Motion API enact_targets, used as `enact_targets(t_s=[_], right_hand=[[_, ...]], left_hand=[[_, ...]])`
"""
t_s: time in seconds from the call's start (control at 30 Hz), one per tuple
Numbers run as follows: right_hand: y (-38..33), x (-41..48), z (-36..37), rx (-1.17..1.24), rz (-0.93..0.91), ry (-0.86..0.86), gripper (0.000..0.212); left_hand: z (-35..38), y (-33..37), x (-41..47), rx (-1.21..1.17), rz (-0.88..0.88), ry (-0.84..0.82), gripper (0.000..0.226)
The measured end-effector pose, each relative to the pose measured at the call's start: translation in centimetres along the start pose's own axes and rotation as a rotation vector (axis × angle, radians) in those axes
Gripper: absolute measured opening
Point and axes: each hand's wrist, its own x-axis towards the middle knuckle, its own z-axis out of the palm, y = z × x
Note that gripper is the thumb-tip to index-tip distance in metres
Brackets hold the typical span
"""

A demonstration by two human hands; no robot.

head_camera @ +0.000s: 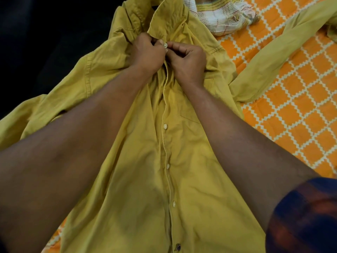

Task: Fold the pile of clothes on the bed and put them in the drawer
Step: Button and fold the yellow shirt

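Head view looks down on a mustard shirt (182, 179) spread front-up on the bed, its collar (169, 17) at the far end. Just below the collar, the left hand (145, 52) and right hand (187, 61) meet knuckle to knuckle, all fingers curled in and thumbs pressed forward, pinching the two front edges of the shirt around the top button (165, 45). Which thumb has the button itself is hard to tell, since the fingertips crowd it. Down from the collar, pale round buttons sit closed along the placket (165, 143), and a single dark button (177, 247) shows at the near end. Right of the collar lies a loose-woven fringed cloth (224, 17) in white and pastel checks, and one long sleeve (273, 52) trails out over the orange sheet (291, 115) printed with white stepped diamonds. The shirt looks like washed cotton: light, limp and creased, with stiffer stitched seams at the collar, shoulder and chest pocket (191, 114). It should drape and slide instead of holding shape, so it is best taken by those firmer seams, at the shoulders beside the collar and at the hem, then smoothed flat before each fold. The small, smooth button probably needs a fingertip pinch while the fabric edge is pulled taut. No drawer is in sight.
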Motion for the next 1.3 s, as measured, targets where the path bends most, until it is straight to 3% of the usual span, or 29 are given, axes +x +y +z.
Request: enact_targets(t_s=[0.07, 0.2, 0.5, 0.6, 0.77, 0.9, 0.97, 1.03, 1.13, 1.23, 1.3], right_hand=[[0.0, -0.2, 0.1, -0.036, -0.04, 0.021, 0.013], [0.4, -0.5, 0.5, -0.128, -0.098, 0.036, 0.015], [0.1, -0.4, 0.5, -0.179, -0.117, 0.067, 0.009], [-0.4, -0.3, 0.4, -0.178, -0.074, 0.079, 0.011], [-2.4, 0.3, 0.6, -0.37, -0.012, 0.005, 0.022], [-5.2, 0.9, -1.5, -0.485, -0.056, -0.026, 0.019], [-6.0, 1.2, -4.6, -0.6, -0.123, -0.03, 0.031], [-6.2, 1.6, -9.3, -0.718, -0.164, -0.087, 0.046], [-5.4, 2.7, -17.5, -0.948, -0.047, -0.309, 0.068], [-5.1, 2.6, -23.5, -1.321, 0.096, -0.603, 0.072], [-4.8, 2.7, -25.7, -1.515, 0.16, -0.627, 0.064]], left_hand=[[-0.1, 0.4, 0.0, -0.034, -0.024, -0.027, 0.006], [-0.3, 0.3, 0.2, -0.067, -0.056, -0.064, 0.029], [-0.3, 0.1, 0.5, -0.139, -0.057, -0.073, 0.032], [-0.4, 0.7, 0.8, -0.195, -0.085, -0.103, 0.018], [-1.5, 2.3, 0.6, -0.181, -0.084, -0.131, 0.008], [-3.6, 4.5, 1.2, -0.126, -0.057, -0.071, 0.027], [-5.5, 6.1, 1.6, -0.086, -0.035, 0.045, 0.018], [-6.5, 7.2, 2.0, 0.02, 0.026, 0.117, 0.01], [-6.2, 6.8, 1.5, 0.236, 0.163, 0.142, 0.04], [-3.7, 5.5, -2.1, 0.545, 0.521, 0.146, 0.064], [-1.2, 4.5, -4.5, 0.753, 0.769, -0.008, 0.064]])
